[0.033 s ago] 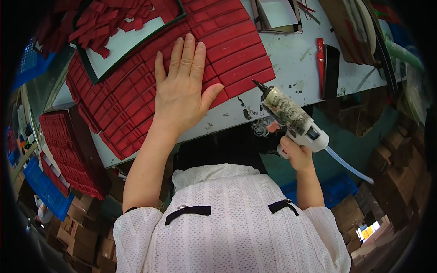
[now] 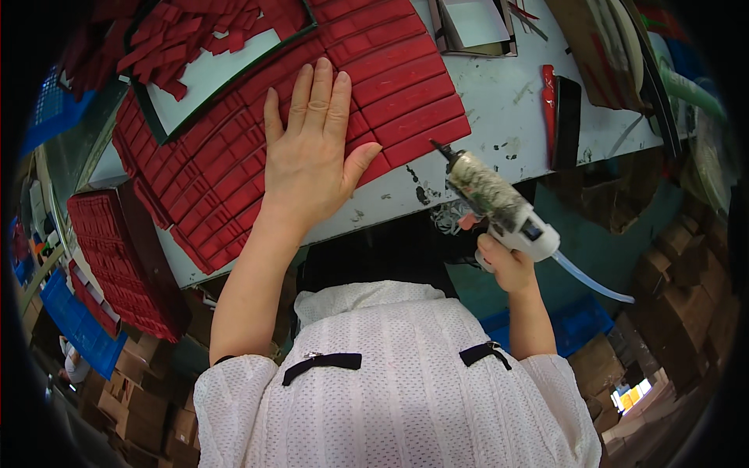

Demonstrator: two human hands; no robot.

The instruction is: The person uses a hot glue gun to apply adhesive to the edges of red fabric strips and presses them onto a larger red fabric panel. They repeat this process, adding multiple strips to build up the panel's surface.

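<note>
My left hand (image 2: 310, 148) lies flat, fingers stretched out, on rows of red fabric-like pieces (image 2: 413, 101) laid side by side across the table. Its thumb points toward the near edge of the rows. My right hand (image 2: 507, 261) is wrapped round the handle of a glue gun (image 2: 499, 203). The gun has a white body, a stained wrap on the barrel and a dark nozzle. A clear glue stick (image 2: 593, 278) sticks out of its rear. The nozzle tip points up and left, close to the right end of the nearest red row.
Beyond my left hand, a dark-edged tray (image 2: 187, 117) holds loose red strips (image 2: 175, 47). A red block (image 2: 129, 257) stands at the left. Toward the right lie an open box (image 2: 476, 27), a red-handled tool (image 2: 548, 109) and a black oblong object (image 2: 567, 121). Cardboard boxes (image 2: 140, 405) fill the floor.
The glue gun in my right hand has shifted slightly left, and its rear end has dipped a little. My left hand stays nearly in place.
</note>
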